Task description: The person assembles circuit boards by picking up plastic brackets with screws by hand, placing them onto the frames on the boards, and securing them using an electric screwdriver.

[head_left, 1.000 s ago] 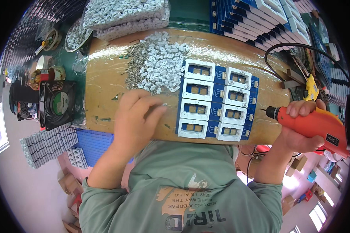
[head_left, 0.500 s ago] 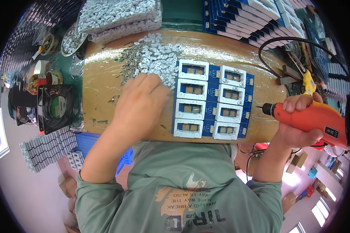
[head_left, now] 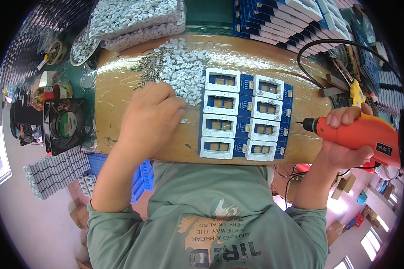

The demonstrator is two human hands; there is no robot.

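My left hand (head_left: 150, 114) is over the left of the table, its fingers curled down at the near edge of a pile of metal screws (head_left: 151, 67). Whatever its fingertips hold is hidden. To their right lies a heap of small white plastic pieces (head_left: 182, 71). One small white piece (head_left: 183, 120) shows beside that hand; whether it is held or lying on the wood, I cannot tell. My right hand (head_left: 345, 136) grips a red electric screwdriver (head_left: 368, 134), its bit pointing left. Between my hands lie blue circuit boards (head_left: 246, 105) carrying white rectangular frames (head_left: 222, 103) in two columns.
Bags of white pieces (head_left: 137, 20) stand at the back left, stacked framed boards (head_left: 283, 22) at the back right. A black fan (head_left: 65, 125) sits at the left edge. A black cable (head_left: 300, 67) loops near a yellow tool (head_left: 357, 93).
My left hand has drawn slightly left, toward the screws, and a small white piece now shows beside it. My right hand and the screwdriver have barely moved.
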